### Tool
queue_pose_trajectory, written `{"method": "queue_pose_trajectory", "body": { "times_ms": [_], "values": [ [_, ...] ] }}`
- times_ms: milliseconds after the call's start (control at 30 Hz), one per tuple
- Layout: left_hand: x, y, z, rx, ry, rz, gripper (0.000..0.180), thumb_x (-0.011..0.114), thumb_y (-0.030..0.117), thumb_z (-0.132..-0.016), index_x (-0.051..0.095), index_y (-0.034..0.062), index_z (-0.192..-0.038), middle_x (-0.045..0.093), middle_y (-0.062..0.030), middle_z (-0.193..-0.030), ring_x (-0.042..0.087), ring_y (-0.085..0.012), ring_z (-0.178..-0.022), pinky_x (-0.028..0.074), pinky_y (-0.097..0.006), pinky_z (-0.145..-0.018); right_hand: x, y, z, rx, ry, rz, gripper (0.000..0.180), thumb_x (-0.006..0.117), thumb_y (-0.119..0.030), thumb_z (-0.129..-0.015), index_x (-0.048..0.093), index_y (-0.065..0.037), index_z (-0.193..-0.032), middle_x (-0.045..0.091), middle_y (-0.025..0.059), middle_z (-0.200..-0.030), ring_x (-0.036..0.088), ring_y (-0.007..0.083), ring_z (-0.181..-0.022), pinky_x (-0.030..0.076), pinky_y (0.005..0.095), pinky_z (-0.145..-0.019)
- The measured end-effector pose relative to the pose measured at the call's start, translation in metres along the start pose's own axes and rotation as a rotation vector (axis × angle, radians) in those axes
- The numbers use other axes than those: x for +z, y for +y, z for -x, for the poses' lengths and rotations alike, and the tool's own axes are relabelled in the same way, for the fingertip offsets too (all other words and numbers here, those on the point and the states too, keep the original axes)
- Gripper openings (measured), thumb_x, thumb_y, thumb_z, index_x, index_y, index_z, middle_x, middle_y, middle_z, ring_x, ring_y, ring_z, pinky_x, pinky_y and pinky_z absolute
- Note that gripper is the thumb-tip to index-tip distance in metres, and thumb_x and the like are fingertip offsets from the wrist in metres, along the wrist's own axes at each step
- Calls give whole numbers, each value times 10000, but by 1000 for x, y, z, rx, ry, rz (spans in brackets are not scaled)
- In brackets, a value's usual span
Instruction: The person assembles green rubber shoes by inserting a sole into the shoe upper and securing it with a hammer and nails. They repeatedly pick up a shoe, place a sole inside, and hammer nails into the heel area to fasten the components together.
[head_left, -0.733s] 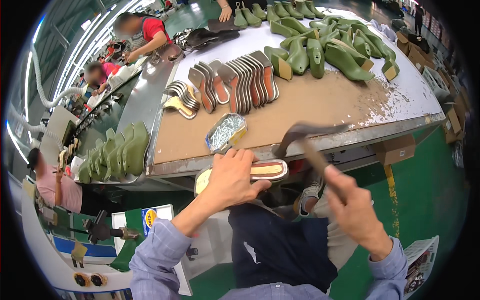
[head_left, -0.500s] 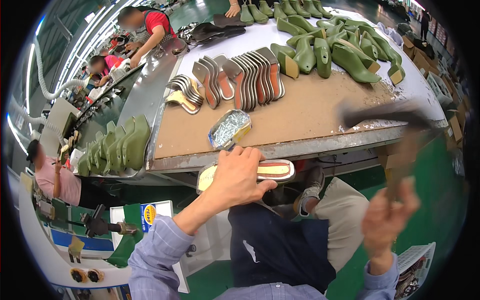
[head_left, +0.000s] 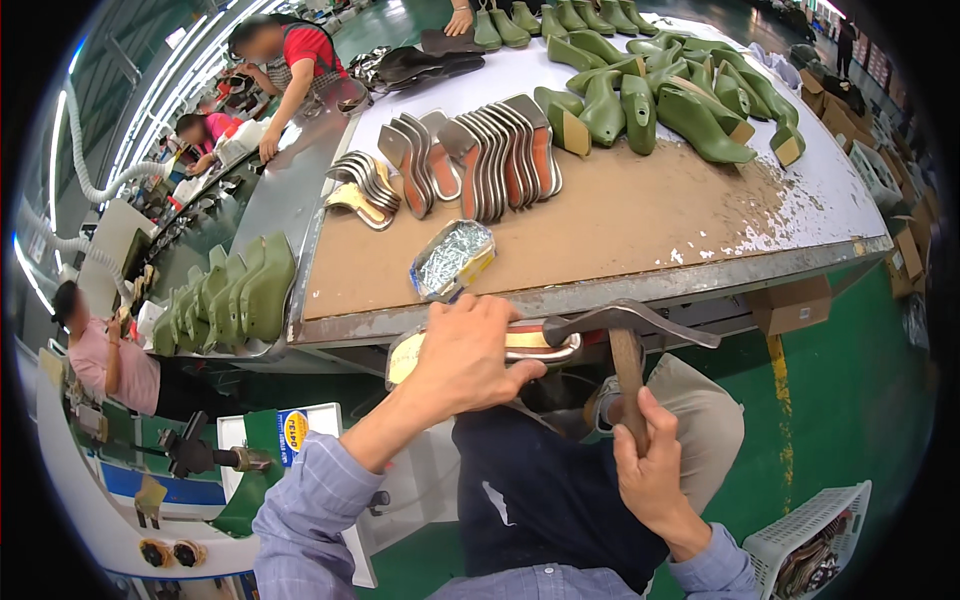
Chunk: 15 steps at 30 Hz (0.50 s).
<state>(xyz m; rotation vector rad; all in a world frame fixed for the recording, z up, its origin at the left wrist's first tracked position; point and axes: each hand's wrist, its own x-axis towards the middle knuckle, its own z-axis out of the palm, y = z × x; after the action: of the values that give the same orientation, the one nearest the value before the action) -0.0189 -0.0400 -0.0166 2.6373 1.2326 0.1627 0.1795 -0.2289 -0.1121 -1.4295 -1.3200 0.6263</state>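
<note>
At the near edge of the work surface [head_left: 600,215], a seated worker's left hand [head_left: 465,350] is closed over a shoe sole piece [head_left: 530,345], pinning it flat just below the surface's metal rim. The piece's long axis runs left to right, its pale toe end poking out to the left of the hand and its red-and-cream end showing to the right of the fingers. To the right of that exposed end, the head of a hammer [head_left: 625,325] rests touching or just beside it, the head lying along the same left-right line while the wooden handle drops toward the worker. The right hand [head_left: 650,470] is wrapped tightly round that handle, nearer the body than the left. Just beyond the left hand, on the surface, sits a foil tray of small nails [head_left: 452,258]; rows of sole pieces [head_left: 490,160] and green shoe lasts [head_left: 650,100] lie farther off.
</note>
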Motion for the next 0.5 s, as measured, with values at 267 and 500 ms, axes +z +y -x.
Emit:
{"method": "queue_pose_trajectory", "body": {
  "times_ms": [267,500],
  "values": [
    [-5,5,0,6,5,-25,596,819,451,-785,637,18,-1153,680,-146,-1062,618,-328,-1082,405,-457,-960,-15,-4,-6,-292,227,235,545,696,-10,-937,459,-8,-1429,678,237,-1171,726,283,-921,570,341,-825],
    [-1,4,3,8,3,-42,600,812,462,-795,630,11,-1148,678,-153,-1059,618,-331,-1081,407,-462,-946,-57,-56,-64,-254,-32,211,484,722,12,-893,628,-105,-1353,673,163,-833,667,300,-652,522,399,-573]
  ]
}}
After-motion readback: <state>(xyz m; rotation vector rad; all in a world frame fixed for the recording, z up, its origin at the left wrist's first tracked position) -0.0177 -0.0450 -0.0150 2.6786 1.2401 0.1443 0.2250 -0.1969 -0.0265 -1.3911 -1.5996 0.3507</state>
